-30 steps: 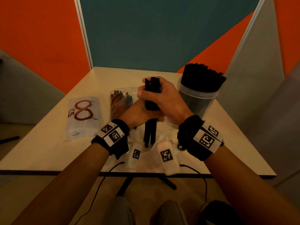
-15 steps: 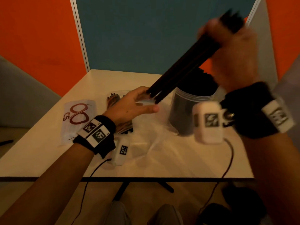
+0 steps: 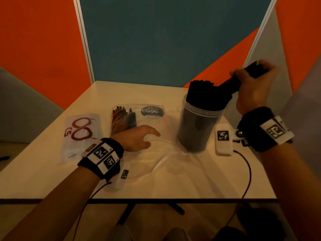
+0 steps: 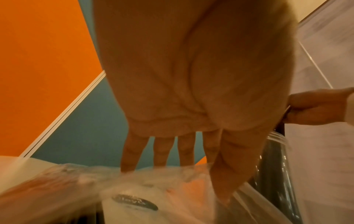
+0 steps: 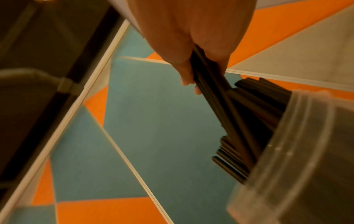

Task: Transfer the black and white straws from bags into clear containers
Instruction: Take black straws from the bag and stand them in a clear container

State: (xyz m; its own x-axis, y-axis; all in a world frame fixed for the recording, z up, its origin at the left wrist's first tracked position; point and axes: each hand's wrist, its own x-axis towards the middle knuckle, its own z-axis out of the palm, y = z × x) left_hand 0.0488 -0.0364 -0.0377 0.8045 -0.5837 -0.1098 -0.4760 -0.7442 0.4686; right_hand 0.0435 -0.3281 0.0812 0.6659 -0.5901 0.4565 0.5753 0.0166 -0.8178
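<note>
My right hand (image 3: 251, 80) grips a bundle of black straws (image 3: 231, 83) by its upper end, tilted, with the lower ends going into the clear container (image 3: 199, 126) that stands packed with black straws (image 3: 206, 94). In the right wrist view the bundle of black straws (image 5: 220, 97) runs from my fingers (image 5: 186, 75) down into the container (image 5: 298, 151). My left hand (image 3: 139, 138) lies with straight fingers on a clear plastic bag (image 3: 156, 122) at the table's middle. The left wrist view shows its fingers (image 4: 162, 151) spread over the bag (image 4: 153, 189).
A flat bag with a red "8" print (image 3: 80, 134) lies at the left. A bag with dark and orange straws (image 3: 123, 119) lies behind my left hand. Wall panels close the table's far side. Cables hang over the front edge (image 3: 156, 200).
My right hand brought the black bundle from high over the table down and right, into the container's mouth. My left hand let go of the bundle's lower end and dropped onto the bag.
</note>
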